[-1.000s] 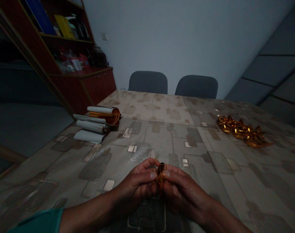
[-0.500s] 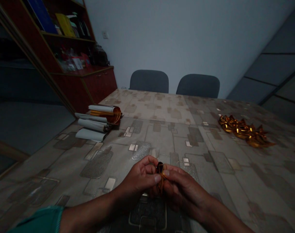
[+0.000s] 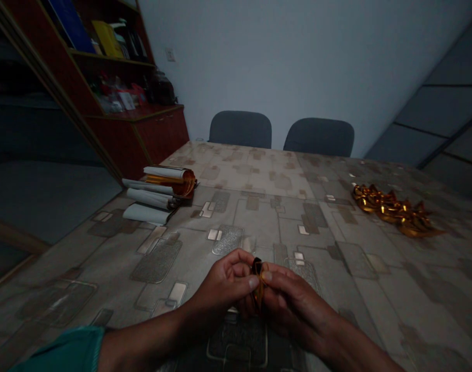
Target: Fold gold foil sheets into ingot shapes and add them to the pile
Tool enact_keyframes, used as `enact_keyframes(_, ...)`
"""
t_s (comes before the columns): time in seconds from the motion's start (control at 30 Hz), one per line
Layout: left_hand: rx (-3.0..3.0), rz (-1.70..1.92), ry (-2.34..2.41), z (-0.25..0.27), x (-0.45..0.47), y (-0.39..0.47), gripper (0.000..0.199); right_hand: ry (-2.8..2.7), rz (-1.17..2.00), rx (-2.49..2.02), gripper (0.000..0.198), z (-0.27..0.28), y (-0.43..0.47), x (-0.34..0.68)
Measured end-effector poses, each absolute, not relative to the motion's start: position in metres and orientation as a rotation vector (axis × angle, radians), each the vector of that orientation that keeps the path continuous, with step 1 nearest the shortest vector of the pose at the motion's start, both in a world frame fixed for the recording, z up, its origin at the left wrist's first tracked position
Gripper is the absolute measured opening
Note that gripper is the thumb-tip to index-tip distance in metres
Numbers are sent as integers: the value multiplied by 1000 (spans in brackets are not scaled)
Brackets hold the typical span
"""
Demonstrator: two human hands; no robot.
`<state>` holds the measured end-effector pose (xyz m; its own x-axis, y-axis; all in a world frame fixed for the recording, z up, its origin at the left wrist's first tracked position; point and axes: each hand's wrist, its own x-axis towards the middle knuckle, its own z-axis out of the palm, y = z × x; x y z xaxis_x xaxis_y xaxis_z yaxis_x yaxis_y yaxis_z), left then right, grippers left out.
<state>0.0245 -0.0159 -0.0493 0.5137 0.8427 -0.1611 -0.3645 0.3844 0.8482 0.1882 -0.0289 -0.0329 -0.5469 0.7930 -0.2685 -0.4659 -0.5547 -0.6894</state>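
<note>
By the thumb and fingers of the left hand [image 3: 228,281] and of the right hand [image 3: 292,293], a gold foil piece [image 3: 258,290] is pinched — its folds apparently being shaped. Gentle, even thumb pressure seems called for next. Beyond, on the patterned table [image 3: 259,219], shiny folded pieces [image 3: 393,208] are grouped at right — curled sheets [image 3: 150,198] are laid at left.

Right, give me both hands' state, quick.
Left hand: closed, pinching the small gold foil piece between thumb and fingers.
Right hand: closed, pinching the same piece's other side.
</note>
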Motion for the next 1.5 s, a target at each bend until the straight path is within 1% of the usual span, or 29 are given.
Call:
enact_keyframes(0.17,841,885,675,-49,26,-16,40,-648,2157,-768,21,-30,-29,187)
enact_keyframes(0.33,840,859,628,-47,25,-16,38,-606,2154,-697,20,-30,-28,186)
enact_keyframes(0.6,850,873,615,-50,26,-17,38,-558,2212,-677,26,-32,-28,185)
enact_keyframes(0.77,835,889,624,-52,27,-17,43,-567,2178,-729,26,-32,-31,185)
enact_keyframes(0.93,876,892,639,-50,28,-17,37,-520,2158,-760,23,-31,-31,183)
enact_keyframes(1.1,882,898,653,-49,27,-17,35,-564,2181,-698,37,-34,-29,183)
enact_keyframes(1.23,854,899,655,-48,28,-18,38,-590,2173,-666,42,-30,-30,182)
enact_keyframes(1.27,852,904,664,-48,28,-18,39,-600,2163,-669,41,-29,-30,182)
enact_keyframes(1.4,876,908,672,-45,29,-19,38,-584,2169,-726,23,-31,-30,182)
enact_keyframes(1.5,887,916,679,-44,29,-19,37,-564,2163,-687,23,-36,-31,181)
